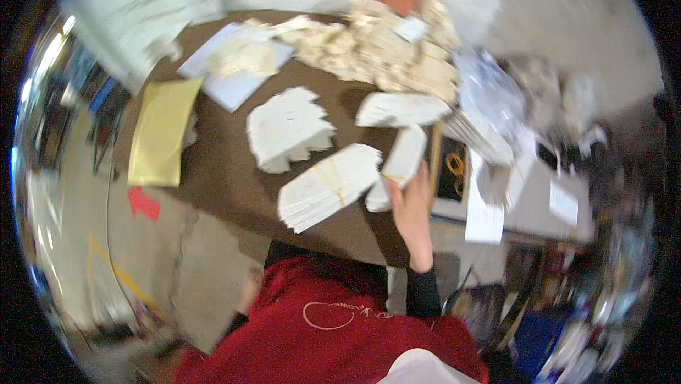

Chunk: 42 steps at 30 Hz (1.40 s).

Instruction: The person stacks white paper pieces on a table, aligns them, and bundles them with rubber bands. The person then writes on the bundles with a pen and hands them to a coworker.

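My right hand (413, 210) is at the table's right side, its thumb and fingers around the near end of a narrow bundle of white paper pieces (407, 151). The picture is blurred there. My left hand (250, 289) hangs low beside my red top, off the table, its fingers smeared. Left of the right hand lies a thicker bundle of white paper pieces (319, 196) with a yellowish rubber band around it. Behind that sits a fanned white paper stack (287, 125) with jagged edges. Another white stack (394, 108) lies just beyond the narrow bundle.
Crumpled cream material (383, 50) is heaped at the back of the brown table (220, 164). A yellow sheet (163, 132) lies at the left edge. Clear plastic bags (489, 93) stand right. Yellow rubber bands (455, 165) lie in a dark tray beside the table.
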Each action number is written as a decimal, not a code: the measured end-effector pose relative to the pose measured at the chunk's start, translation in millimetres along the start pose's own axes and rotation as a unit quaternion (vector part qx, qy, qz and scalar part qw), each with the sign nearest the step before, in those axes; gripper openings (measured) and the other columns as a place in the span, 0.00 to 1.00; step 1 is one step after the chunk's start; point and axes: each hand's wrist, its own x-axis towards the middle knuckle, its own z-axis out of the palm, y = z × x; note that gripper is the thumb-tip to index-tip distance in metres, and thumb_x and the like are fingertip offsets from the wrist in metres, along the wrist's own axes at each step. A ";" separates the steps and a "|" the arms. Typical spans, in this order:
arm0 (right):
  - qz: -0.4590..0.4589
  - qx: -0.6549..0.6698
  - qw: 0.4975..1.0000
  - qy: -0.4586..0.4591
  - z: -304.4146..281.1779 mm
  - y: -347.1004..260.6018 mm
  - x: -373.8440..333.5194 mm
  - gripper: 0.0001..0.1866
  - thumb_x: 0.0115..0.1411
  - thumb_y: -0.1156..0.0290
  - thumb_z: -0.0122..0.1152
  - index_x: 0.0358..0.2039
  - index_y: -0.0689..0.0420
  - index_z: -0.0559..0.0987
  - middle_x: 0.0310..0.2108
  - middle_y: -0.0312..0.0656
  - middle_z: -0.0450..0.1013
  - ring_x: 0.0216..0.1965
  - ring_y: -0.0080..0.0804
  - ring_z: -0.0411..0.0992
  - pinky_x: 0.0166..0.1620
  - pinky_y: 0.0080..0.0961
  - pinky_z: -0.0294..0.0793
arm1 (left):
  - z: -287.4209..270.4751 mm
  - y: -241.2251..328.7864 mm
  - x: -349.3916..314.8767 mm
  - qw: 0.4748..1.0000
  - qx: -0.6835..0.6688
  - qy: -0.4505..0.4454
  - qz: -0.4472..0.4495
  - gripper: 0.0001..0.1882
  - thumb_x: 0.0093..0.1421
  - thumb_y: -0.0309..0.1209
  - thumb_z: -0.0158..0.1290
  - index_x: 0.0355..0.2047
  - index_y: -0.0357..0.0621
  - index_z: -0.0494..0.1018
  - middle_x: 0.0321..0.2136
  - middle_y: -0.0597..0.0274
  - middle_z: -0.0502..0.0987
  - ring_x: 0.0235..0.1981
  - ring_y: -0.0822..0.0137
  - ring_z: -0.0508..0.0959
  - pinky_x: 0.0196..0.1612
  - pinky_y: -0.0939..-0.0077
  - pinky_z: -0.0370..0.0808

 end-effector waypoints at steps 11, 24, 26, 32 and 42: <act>0.147 0.144 0.974 0.096 -18.5 -28.8 -100.1 0.21 0.61 0.71 0.58 0.55 0.58 0.72 0.63 0.53 0.58 0.63 0.48 0.59 0.60 0.37 0.63 | -55.2 -0.3 -28.3 0.962 -0.064 -0.234 -0.122 0.20 0.65 0.39 0.48 0.52 0.40 0.69 0.42 0.45 0.77 0.43 0.47 0.77 0.45 0.60 0.73; 0.128 0.229 0.958 0.113 -26.6 -40.0 -155.0 0.12 0.58 0.80 0.58 0.43 0.58 0.80 0.54 0.45 0.69 0.51 0.37 0.72 0.53 0.30 0.70 | 13.4 -27.1 -19.1 0.973 0.142 -0.111 0.142 0.19 0.63 0.30 0.49 0.53 0.41 0.61 0.35 0.44 0.76 0.35 0.49 0.77 0.37 0.56 0.72; 0.117 0.236 0.957 0.117 -23.8 -44.0 -153.5 0.12 0.58 0.81 0.58 0.42 0.58 0.80 0.53 0.45 0.70 0.50 0.37 0.73 0.52 0.30 0.71 | 14.2 -37.8 -19.9 0.978 0.114 -0.091 0.151 0.20 0.63 0.30 0.49 0.53 0.42 0.59 0.34 0.45 0.76 0.33 0.50 0.77 0.36 0.56 0.72; 0.105 0.216 0.952 0.189 -19.1 -44.7 -175.5 0.10 0.57 0.83 0.58 0.40 0.60 0.80 0.48 0.45 0.72 0.47 0.37 0.73 0.49 0.28 0.72 | 3.1 -66.3 -4.2 0.978 0.189 -0.044 0.076 0.19 0.62 0.34 0.51 0.50 0.38 0.65 0.33 0.50 0.78 0.32 0.51 0.77 0.35 0.60 0.73; 0.159 0.211 0.945 0.191 -16.9 -29.2 -197.6 0.10 0.57 0.83 0.58 0.38 0.58 0.80 0.46 0.45 0.73 0.47 0.39 0.73 0.47 0.28 0.73 | -20.1 36.5 -38.5 0.853 0.448 -0.187 0.193 0.13 0.56 0.33 0.54 0.29 0.32 0.77 0.21 0.39 0.76 0.27 0.44 0.79 0.29 0.56 0.74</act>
